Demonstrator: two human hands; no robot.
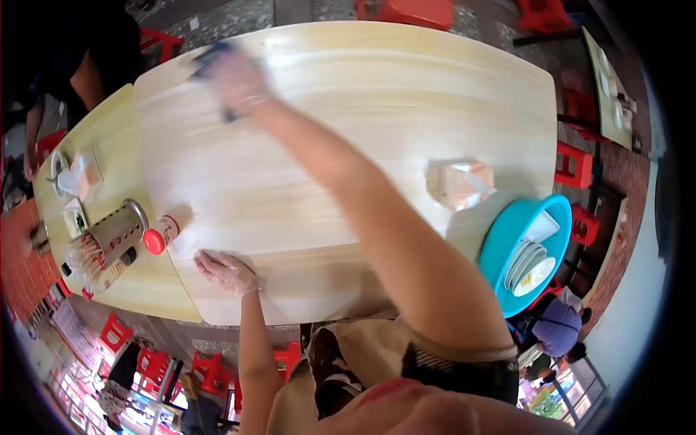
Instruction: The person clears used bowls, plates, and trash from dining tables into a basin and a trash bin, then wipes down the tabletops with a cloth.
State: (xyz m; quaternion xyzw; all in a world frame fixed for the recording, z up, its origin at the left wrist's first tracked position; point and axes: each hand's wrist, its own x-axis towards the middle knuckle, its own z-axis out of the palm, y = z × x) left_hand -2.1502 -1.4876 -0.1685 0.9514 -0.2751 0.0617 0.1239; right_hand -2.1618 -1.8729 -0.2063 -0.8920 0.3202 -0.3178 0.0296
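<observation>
My right hand [238, 80], in a clear plastic glove and blurred by motion, is stretched to the far left part of the wooden table [319, 239]. Under its fingers is a dark blue cloth [210, 59], pressed against the tabletop. My left hand [228, 274], also in a clear glove, lies flat near the table's front edge with its fingers extended. Just beyond it is a small jar with a red lid [164, 233], lying or tilted; I cannot tell which.
A turquoise basin [493, 250] with stacked dishes [528, 264] stands at the right edge. Left of it is a tissue pack [466, 185]. A perforated metal holder with chopsticks [119, 228] is on the adjoining table [156, 290]. Red stools [573, 165] and other people surround the tables.
</observation>
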